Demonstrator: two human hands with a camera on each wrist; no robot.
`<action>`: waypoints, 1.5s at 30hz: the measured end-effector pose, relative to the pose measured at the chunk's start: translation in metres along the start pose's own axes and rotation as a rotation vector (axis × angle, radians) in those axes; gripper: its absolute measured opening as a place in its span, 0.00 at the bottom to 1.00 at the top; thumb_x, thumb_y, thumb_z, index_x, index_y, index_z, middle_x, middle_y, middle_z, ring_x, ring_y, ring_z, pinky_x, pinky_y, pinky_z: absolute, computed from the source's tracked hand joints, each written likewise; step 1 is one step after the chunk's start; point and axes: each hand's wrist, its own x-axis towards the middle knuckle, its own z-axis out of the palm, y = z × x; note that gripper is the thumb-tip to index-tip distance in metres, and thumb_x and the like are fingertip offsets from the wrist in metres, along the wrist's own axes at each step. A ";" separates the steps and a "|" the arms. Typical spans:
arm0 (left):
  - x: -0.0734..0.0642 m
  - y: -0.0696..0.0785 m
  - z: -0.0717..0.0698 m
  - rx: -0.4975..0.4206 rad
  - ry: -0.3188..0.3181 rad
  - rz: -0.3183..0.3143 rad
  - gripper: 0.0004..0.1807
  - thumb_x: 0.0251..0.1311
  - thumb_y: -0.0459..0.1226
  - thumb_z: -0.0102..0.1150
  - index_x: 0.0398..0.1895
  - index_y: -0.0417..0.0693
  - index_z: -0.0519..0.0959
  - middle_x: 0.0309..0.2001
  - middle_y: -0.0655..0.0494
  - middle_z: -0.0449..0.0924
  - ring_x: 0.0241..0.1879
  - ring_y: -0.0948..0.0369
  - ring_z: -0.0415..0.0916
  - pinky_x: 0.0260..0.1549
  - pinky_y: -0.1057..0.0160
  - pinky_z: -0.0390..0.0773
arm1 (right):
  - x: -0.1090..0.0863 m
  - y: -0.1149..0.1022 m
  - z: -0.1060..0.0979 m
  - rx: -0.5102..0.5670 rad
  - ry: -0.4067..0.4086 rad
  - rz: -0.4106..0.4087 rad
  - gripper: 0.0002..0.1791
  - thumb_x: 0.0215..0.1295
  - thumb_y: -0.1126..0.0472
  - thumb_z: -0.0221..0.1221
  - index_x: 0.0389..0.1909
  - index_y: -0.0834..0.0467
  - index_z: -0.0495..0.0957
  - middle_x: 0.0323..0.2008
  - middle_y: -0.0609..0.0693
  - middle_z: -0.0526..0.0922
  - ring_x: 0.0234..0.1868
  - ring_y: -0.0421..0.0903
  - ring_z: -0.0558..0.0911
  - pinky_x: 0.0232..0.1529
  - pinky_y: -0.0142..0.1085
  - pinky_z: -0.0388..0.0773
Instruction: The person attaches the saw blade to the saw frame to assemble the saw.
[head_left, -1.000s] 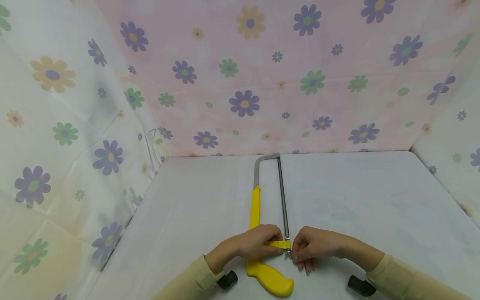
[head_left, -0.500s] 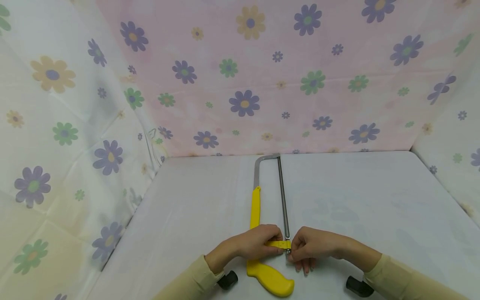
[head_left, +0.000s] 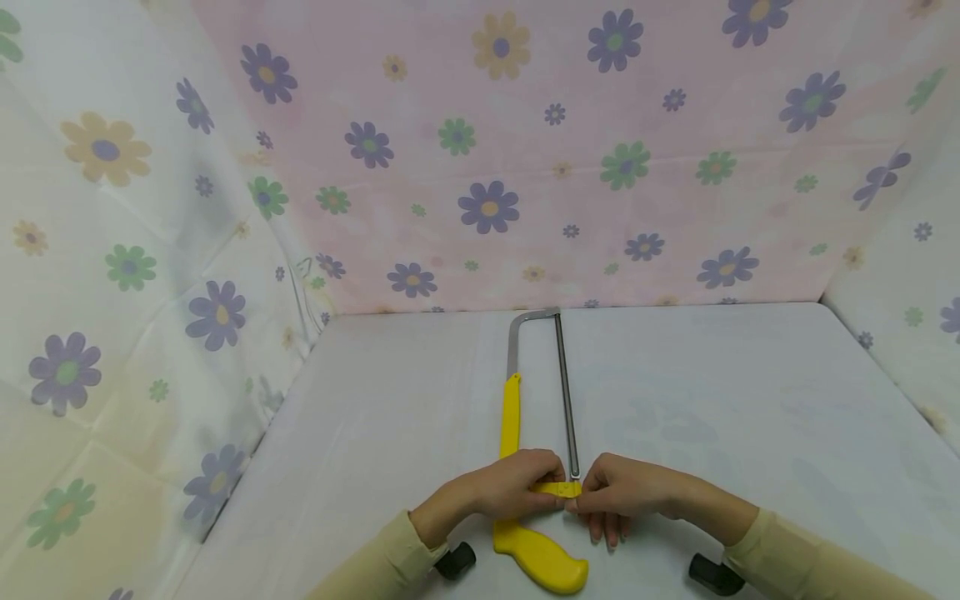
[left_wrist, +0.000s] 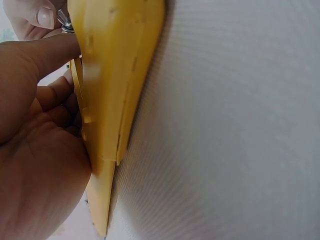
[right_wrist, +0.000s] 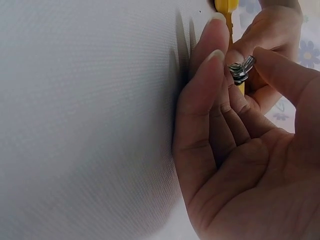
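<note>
A hacksaw (head_left: 511, 417) with a yellow handle and grey metal front bow lies flat on the white table, its blade side (head_left: 566, 392) to the right. My left hand (head_left: 513, 485) grips the short yellow arm (head_left: 557, 489) at the near end of the blade. Just right of that arm, my right hand (head_left: 633, 487) has its thumb and fingers around a small silver wing nut (right_wrist: 241, 70). In the right wrist view the thumb tip touches one wing; the head view hides the nut behind the fingers. The yellow grip (head_left: 547, 562) points toward me, untouched.
White cloth covers the table (head_left: 712, 400). A pink flowered curtain (head_left: 420, 167) stands behind it, close past the saw's far end, with pale flowered cloth (head_left: 127, 333) on the left side. Black wrist devices (head_left: 455, 561) sit below both forearms.
My right hand has shifted slightly left, and its thumb and fingers have closed in over the wing nut, which was visible before in the head view. My left hand and the hacksaw stay put.
</note>
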 end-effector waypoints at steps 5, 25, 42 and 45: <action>0.000 0.000 0.000 -0.002 0.000 -0.002 0.04 0.72 0.38 0.60 0.45 0.50 0.77 0.38 0.67 0.73 0.37 0.72 0.69 0.42 0.74 0.72 | -0.001 -0.001 0.000 0.008 -0.008 -0.004 0.20 0.73 0.52 0.61 0.29 0.65 0.85 0.22 0.53 0.85 0.17 0.39 0.80 0.18 0.27 0.72; 0.001 -0.001 0.000 0.013 0.003 -0.002 0.05 0.72 0.41 0.61 0.42 0.52 0.76 0.35 0.67 0.71 0.35 0.72 0.66 0.37 0.74 0.69 | -0.006 -0.001 -0.004 -0.004 -0.040 -0.025 0.18 0.75 0.55 0.59 0.32 0.67 0.83 0.23 0.55 0.84 0.17 0.40 0.79 0.19 0.28 0.72; 0.001 -0.001 0.001 0.021 0.008 -0.007 0.06 0.72 0.42 0.61 0.42 0.52 0.76 0.33 0.67 0.70 0.33 0.71 0.65 0.34 0.74 0.67 | -0.008 0.007 -0.010 0.016 -0.061 -0.063 0.09 0.72 0.64 0.60 0.35 0.67 0.81 0.24 0.56 0.84 0.20 0.41 0.81 0.20 0.28 0.75; 0.001 -0.002 0.001 0.020 0.006 -0.007 0.06 0.72 0.42 0.61 0.42 0.52 0.76 0.33 0.67 0.70 0.33 0.71 0.65 0.34 0.74 0.66 | -0.008 0.006 -0.009 0.019 -0.054 -0.056 0.09 0.72 0.65 0.60 0.34 0.67 0.81 0.24 0.56 0.84 0.19 0.41 0.81 0.20 0.28 0.76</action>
